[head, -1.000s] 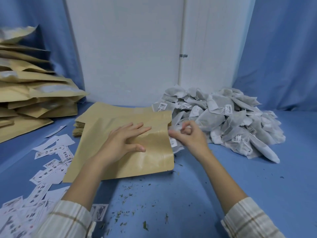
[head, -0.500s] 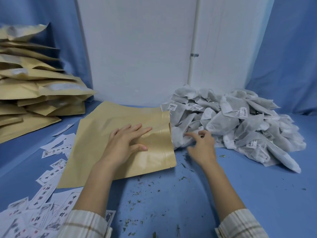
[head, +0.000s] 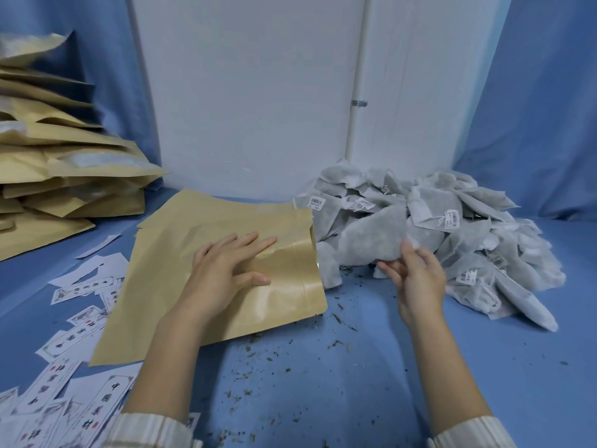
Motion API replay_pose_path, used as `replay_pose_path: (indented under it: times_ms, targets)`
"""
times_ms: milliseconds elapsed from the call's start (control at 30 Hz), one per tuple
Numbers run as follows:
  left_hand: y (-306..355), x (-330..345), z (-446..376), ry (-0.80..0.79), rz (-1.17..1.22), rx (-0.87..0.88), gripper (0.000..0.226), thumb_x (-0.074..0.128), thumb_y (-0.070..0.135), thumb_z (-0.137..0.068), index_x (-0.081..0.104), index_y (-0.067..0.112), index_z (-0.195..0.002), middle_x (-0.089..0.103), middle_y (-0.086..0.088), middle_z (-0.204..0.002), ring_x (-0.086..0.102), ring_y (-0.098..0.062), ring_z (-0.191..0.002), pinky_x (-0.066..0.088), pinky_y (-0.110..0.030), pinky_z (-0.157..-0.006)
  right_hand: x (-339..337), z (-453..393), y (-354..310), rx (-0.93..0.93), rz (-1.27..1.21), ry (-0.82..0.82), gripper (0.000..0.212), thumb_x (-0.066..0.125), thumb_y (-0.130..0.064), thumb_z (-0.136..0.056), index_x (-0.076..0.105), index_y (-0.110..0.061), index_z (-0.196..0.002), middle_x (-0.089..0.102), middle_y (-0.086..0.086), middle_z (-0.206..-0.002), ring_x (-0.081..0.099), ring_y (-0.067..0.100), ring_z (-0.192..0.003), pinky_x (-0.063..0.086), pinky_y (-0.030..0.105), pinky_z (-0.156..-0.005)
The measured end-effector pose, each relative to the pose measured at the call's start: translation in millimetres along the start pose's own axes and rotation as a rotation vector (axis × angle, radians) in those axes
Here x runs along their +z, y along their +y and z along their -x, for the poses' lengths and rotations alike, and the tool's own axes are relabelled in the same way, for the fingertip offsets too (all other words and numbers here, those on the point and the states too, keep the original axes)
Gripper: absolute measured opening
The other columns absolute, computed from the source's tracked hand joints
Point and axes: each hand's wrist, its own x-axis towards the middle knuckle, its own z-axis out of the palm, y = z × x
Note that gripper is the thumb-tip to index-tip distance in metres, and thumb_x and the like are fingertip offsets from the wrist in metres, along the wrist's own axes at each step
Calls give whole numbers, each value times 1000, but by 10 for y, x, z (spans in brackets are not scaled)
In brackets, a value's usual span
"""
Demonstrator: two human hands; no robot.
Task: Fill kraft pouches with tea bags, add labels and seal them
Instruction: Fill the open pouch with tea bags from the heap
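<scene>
Two hands (head: pixel 226 270) – one pouch stack (head: pixel 226 227)

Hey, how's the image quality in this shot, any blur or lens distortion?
Head view: wide-angle bend bows the white pipe; stacked filled pouches smear at the left edge; left hand, kraft pouch and right hand gripping a tea bag stay fairly sharp; light soft, even.

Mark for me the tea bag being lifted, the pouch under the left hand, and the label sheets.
tea bag (head: pixel 371 240), head view, middle of its grey face.
kraft pouch (head: pixel 290 276), head view, bare paper near its open right edge.
label sheets (head: pixel 80 337), head view, a printed slip left of the pouch.
</scene>
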Motion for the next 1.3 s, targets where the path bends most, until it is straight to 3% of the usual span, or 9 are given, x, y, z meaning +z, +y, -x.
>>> replay_pose_path:
  times_ms: [233, 333, 400, 567, 700, 867, 1033, 1133, 1300]
  targets:
    - [202, -32, -8, 3, 43, 123, 62, 68, 45, -72, 36, 63, -122, 35, 19, -145, 22, -7, -139, 11, -36, -115, 426, 292, 141, -79, 671, -425, 4, 60, -12, -84, 57, -10, -82, 61, -7, -51, 58, 6, -52, 49, 25, -59]
    - [268, 9, -31, -83, -17, 169, 63, 68, 44, -73, 34, 65, -121, 31, 21, -147, 18, -5, -140, 3, -26, -110, 461, 296, 148, -104, 1110, -732, 15, 55, -9, -83, 61, 4, -90, 62, 10, -77, 50, 12, -75, 43, 30, -67]
    - [265, 25, -34, -96, -30, 170, 63, 68, 43, -74, 33, 65, -121, 32, 21, -147, 18, -5, -140, 3, -24, -108, 445, 316, 147, -45, 1026, -856, 14, 54, -8, -86, 64, 0, -92, 64, 5, -82, 53, 7, -75, 46, 25, -69]
    - [173, 20, -19, 26, -73, 93, 59, 64, 46, -77, 32, 64, -124, 32, 18, -148, 20, -9, -140, 6, -30, -110, 331, 198, 231, -227, 822, -195, 15, 58, -36, -85, 65, -25, -94, 63, -7, -83, 58, 8, -79, 44, 25, -69]
    - [89, 0, -7, 30, -147, 44, 58, 62, 46, -78, 32, 64, -124, 33, 17, -148, 19, -12, -140, 5, -32, -109, 281, 194, 442, 4, 970, -356, 53, 67, -44, -76, 46, -33, -123, 60, -6, -78, 57, 10, -78, 45, 23, -67]
    - [-3, -15, 9, 23, -70, -9, 61, 67, 41, -77, 33, 64, -121, 34, 16, -147, 21, -10, -140, 7, -34, -111, 251, 72, 504, 99, 685, -121, 27, 58, -11, -79, 58, -17, -105, 64, -2, -73, 66, 23, -70, 55, 41, -79]
    - [-88, -91, 21, 83, -38, -35, 62, 69, 39, -76, 34, 66, -118, 37, 16, -146, 24, -11, -139, 10, -36, -113, 99, -80, 257, -24, 444, 182, 24, 49, -15, -81, 64, -33, -76, 59, -13, -79, 55, 14, -81, 46, 25, -68]
    - [-69, -85, 29, 38, -38, -30, 62, 70, 39, -76, 35, 66, -119, 36, 17, -146, 22, -10, -139, 9, -39, -113, 53, -97, 76, -65, 387, 153, 20, 54, -19, -82, 62, -37, -79, 61, -14, -82, 58, 11, -82, 48, 31, -76]
    - [129, -29, 9, -9, 62, 81, 61, 68, 46, -71, 38, 64, -121, 39, 18, -144, 26, -7, -137, 16, -40, -114, 353, 122, 39, -198, 622, 13, 15, 61, -20, -81, 49, -27, -75, 55, -13, -57, 50, -1, -54, 40, 18, -56]
